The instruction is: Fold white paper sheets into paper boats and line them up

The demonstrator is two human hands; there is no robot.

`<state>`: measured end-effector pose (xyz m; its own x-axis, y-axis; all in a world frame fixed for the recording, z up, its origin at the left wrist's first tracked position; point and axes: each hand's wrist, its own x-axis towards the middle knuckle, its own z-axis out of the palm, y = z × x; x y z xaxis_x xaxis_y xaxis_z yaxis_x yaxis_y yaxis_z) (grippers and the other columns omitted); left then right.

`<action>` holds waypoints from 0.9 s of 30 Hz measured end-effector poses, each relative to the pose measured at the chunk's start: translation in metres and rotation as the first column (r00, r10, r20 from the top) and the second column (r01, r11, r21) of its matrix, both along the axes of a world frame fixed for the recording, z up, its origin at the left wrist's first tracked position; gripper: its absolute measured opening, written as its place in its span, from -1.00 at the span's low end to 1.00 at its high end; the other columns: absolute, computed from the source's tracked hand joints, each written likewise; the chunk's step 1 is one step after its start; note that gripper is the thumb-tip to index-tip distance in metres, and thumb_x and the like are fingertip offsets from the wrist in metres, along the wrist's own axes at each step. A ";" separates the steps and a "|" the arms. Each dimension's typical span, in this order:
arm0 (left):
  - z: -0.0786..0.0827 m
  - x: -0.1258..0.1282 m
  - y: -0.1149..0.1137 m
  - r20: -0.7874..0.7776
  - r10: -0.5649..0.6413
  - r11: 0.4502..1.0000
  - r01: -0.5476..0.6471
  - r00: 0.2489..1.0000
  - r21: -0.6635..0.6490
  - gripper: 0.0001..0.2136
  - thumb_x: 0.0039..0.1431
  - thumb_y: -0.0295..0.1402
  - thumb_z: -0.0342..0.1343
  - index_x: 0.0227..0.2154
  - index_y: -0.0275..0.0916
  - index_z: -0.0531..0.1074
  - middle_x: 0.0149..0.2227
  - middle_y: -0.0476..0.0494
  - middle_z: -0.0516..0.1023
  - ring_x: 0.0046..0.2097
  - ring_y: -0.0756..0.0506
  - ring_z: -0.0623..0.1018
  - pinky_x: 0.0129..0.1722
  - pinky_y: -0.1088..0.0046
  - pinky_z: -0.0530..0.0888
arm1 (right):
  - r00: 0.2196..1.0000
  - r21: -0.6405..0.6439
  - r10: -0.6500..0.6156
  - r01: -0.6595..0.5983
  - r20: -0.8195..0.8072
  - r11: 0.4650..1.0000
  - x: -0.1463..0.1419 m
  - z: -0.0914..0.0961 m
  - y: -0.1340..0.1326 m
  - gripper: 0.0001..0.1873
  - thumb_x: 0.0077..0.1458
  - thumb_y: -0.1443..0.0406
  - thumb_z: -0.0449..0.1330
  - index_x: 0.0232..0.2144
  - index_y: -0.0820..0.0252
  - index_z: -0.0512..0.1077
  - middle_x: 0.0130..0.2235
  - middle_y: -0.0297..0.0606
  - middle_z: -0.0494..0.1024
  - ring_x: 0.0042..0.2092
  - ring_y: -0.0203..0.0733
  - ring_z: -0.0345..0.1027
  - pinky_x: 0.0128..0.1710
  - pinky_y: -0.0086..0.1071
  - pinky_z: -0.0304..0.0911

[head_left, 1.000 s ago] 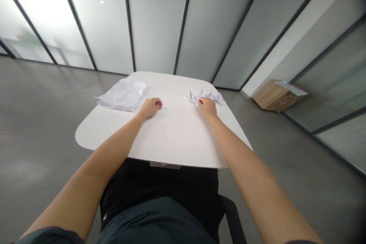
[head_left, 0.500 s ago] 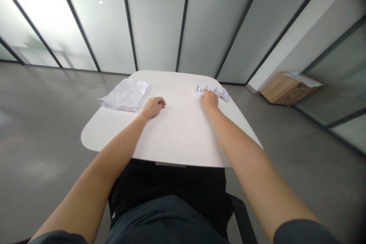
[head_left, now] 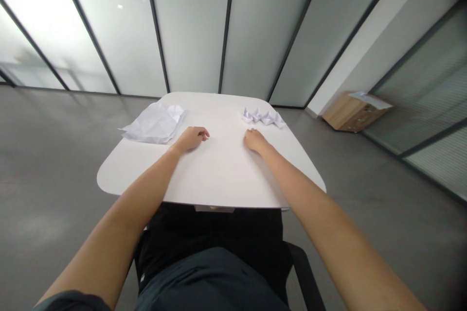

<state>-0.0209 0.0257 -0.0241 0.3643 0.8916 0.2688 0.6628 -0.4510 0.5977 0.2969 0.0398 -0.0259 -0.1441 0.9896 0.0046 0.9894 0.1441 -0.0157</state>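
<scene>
From afar I see my left hand loosely open near wrinkled paper; my right hand, near crisp, pointed folded papers, curls, grip unclear.

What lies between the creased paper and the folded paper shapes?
In the head view, bare white tabletop separates the creased paper from the folded paper shapes.
</scene>
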 end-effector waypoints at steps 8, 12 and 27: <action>0.037 -0.010 -0.015 -0.142 0.223 0.947 -0.179 0.964 0.268 -0.61 0.19 -0.53 0.00 -0.06 -0.08 0.63 -0.06 -0.04 0.72 0.00 -0.15 0.64 0.01 0.37 0.48 | 0.994 0.187 -0.087 0.099 -0.073 0.977 0.000 -0.004 -0.014 -0.64 0.38 0.30 -0.03 -0.03 0.27 0.53 0.07 0.07 0.55 0.16 0.06 0.37 0.18 -0.22 0.20; 0.051 -0.038 -0.018 -0.183 0.498 0.857 -0.449 0.848 0.252 -0.55 0.16 -0.51 0.06 0.06 -0.03 0.57 0.04 -0.06 0.68 0.08 -0.24 0.59 0.07 0.28 0.46 | 0.990 0.180 -0.092 0.110 -0.107 0.977 0.004 -0.002 -0.012 -0.67 0.36 0.29 0.00 -0.07 0.23 0.55 0.06 0.06 0.55 0.12 0.06 0.39 0.12 -0.21 0.23; 0.019 -0.089 0.004 -0.407 0.594 0.768 -0.640 0.694 0.029 -0.48 0.12 -0.30 0.20 0.19 -0.10 0.52 0.13 -0.24 0.63 0.14 -0.32 0.55 0.17 0.14 0.47 | 0.989 0.194 -0.077 0.100 -0.125 0.976 0.010 -0.001 -0.012 -0.67 0.36 0.28 0.02 -0.09 0.18 0.58 0.02 0.01 0.58 0.10 0.06 0.42 0.09 -0.24 0.26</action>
